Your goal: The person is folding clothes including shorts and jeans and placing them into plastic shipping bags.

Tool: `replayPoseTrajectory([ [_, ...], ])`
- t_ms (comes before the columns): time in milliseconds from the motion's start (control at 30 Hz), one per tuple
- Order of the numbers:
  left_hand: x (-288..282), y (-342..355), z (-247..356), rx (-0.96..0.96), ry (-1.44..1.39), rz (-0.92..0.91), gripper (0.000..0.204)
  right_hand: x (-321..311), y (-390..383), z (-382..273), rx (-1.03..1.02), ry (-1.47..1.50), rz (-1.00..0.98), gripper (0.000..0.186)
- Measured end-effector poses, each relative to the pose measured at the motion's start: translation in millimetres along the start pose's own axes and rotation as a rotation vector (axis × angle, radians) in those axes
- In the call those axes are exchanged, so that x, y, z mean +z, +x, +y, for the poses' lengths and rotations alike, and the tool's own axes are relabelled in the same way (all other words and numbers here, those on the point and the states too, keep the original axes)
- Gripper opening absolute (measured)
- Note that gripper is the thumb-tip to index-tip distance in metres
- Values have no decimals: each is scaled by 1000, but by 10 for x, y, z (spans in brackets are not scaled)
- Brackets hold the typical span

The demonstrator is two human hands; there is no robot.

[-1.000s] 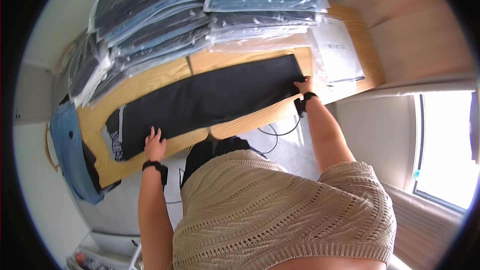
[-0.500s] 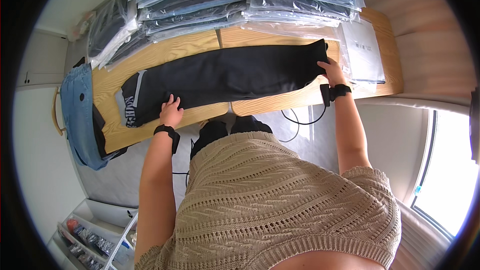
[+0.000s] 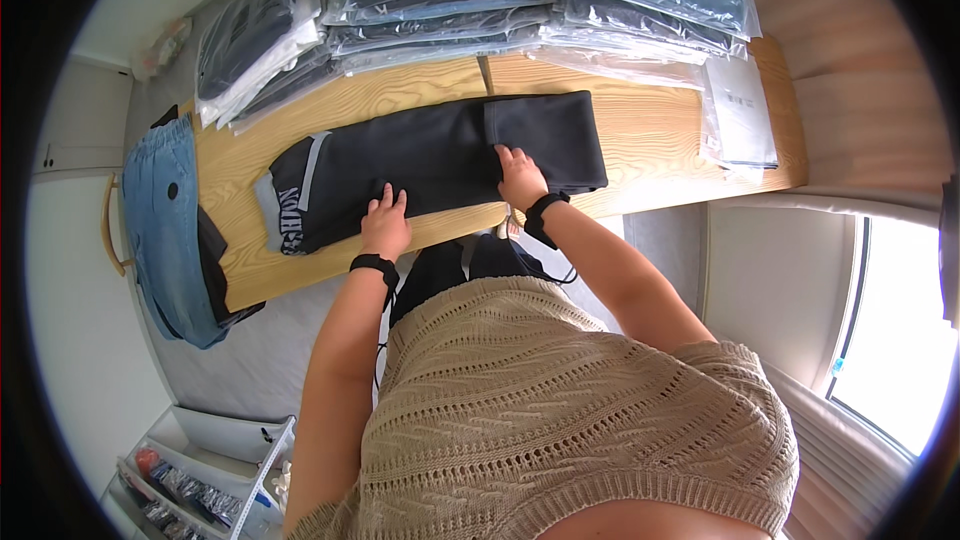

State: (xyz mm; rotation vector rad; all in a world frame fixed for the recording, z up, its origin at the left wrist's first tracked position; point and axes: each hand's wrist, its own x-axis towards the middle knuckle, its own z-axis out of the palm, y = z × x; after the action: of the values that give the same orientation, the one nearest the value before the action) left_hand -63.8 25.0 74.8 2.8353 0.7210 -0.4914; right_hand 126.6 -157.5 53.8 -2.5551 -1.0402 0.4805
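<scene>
A pair of black trousers with a grey waistband and pale lettering lies lengthwise on the wooden table. The leg end is doubled back over the leg, so its hem crosses the middle of the garment. Fingers apart, my left hand rests on the near edge of the cloth. My right hand is closed on the near corner of the turned-back hem; its thumb is partly hidden. Each wrist wears a black band.
Stacks of bagged folded garments line the table's far side. A flat clear packet lies at the right end. Blue jeans hang over the left end beside a chair's wooden arm. A white bin stands lower left.
My right hand has carried the hem leftward, folding the trouser leg over itself. My left hand stays on the near edge, and the view has shifted slightly.
</scene>
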Motion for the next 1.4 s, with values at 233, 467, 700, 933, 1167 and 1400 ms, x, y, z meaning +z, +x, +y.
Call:
replayPoseTrajectory([
  [233,47,-35,-83,41,-10,32,55,-190,59,-88,-33,122,94,43],
  [467,36,-32,-110,67,13,15,57,-299,-59,179,-184,178,36,43],
  [700,-19,-38,-41,19,52,-69,65,-492,-162,1115,-109,-333,328,54],
  [933,-64,-44,-14,-18,21,-135,69,-353,-123,1430,-77,51,236,67],
  [1167,-91,-26,39,-24,6,-156,70,-201,-415,1568,544,511,276,62],
  [1400,-51,-18,173,68,-27,-119,70,-423,-354,1736,719,1516,385,32],
])
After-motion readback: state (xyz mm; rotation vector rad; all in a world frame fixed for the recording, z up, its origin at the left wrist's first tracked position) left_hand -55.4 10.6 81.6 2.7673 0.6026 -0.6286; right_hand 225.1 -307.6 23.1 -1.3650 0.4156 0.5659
